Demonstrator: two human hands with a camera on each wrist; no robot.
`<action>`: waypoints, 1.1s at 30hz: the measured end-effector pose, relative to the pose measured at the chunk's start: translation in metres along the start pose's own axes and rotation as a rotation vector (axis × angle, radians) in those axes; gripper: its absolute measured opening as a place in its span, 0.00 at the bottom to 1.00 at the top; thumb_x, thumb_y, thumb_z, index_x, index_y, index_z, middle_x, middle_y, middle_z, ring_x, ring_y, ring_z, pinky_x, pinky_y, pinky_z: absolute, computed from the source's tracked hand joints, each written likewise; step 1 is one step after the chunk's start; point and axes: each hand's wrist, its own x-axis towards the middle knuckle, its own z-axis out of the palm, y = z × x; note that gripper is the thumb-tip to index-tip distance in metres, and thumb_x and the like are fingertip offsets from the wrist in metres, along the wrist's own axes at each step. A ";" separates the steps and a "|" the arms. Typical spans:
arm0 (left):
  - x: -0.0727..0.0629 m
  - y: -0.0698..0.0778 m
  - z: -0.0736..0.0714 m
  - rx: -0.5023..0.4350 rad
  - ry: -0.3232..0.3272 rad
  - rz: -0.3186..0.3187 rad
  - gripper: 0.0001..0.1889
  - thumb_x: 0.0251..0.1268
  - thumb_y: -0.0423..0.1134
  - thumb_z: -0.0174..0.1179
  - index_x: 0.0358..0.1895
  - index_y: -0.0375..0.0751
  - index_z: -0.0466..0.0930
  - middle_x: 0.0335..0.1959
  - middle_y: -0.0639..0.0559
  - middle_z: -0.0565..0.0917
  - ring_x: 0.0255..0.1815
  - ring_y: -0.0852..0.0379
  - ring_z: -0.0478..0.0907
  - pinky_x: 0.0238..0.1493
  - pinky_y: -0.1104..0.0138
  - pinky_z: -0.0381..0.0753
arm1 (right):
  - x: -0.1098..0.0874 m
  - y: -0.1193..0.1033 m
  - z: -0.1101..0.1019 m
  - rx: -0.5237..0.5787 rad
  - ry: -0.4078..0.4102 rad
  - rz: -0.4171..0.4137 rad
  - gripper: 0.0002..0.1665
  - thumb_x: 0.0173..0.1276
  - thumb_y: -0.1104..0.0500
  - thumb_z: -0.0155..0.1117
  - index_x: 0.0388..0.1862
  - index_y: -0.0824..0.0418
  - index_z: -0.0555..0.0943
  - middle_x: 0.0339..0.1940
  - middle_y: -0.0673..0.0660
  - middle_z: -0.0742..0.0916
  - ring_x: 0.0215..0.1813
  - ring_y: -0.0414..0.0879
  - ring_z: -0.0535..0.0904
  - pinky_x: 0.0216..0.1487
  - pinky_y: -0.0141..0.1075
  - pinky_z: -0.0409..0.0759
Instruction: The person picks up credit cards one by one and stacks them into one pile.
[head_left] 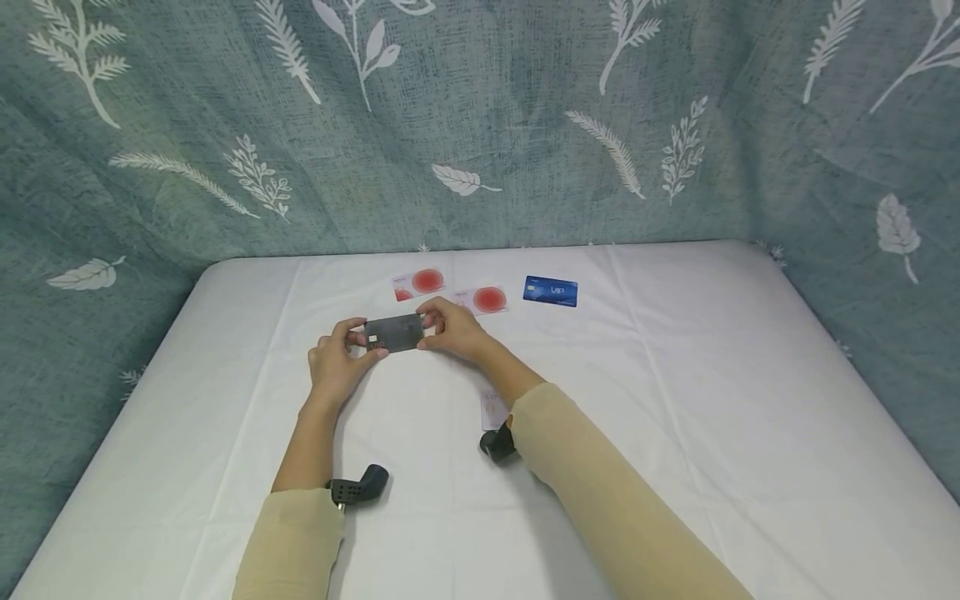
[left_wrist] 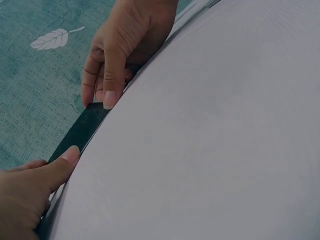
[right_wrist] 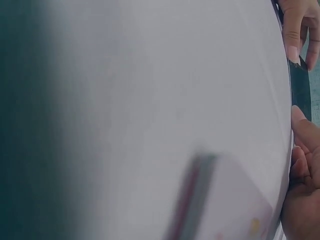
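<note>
A dark grey card [head_left: 394, 333] with a small light chip is held level between my two hands over the white cloth, in the head view. My left hand [head_left: 336, 364] pinches its left end, the thumb on the near edge. At the opposite end, my right hand [head_left: 456, 332] grips the card between thumb and fingers. In the left wrist view the same dark card [left_wrist: 82, 127] spans from the left hand [left_wrist: 30, 192] to the right hand [left_wrist: 132, 45]. Only a sliver of it shows in the right wrist view.
Two pale cards with red circles, one at the left [head_left: 418, 284] and one partly behind my right hand [head_left: 483, 299], lie on the white table [head_left: 675, 375]. A blue VIP card [head_left: 551, 291] lies farther right. Near my right wrist is a pale card stack [right_wrist: 232, 200].
</note>
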 end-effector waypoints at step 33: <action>-0.005 -0.001 -0.001 0.026 -0.009 0.011 0.39 0.50 0.53 0.70 0.66 0.41 0.69 0.40 0.44 0.76 0.45 0.48 0.64 0.50 0.54 0.58 | -0.001 -0.008 0.004 -0.116 -0.025 0.012 0.40 0.47 0.57 0.79 0.62 0.58 0.75 0.41 0.52 0.78 0.40 0.42 0.67 0.42 0.30 0.66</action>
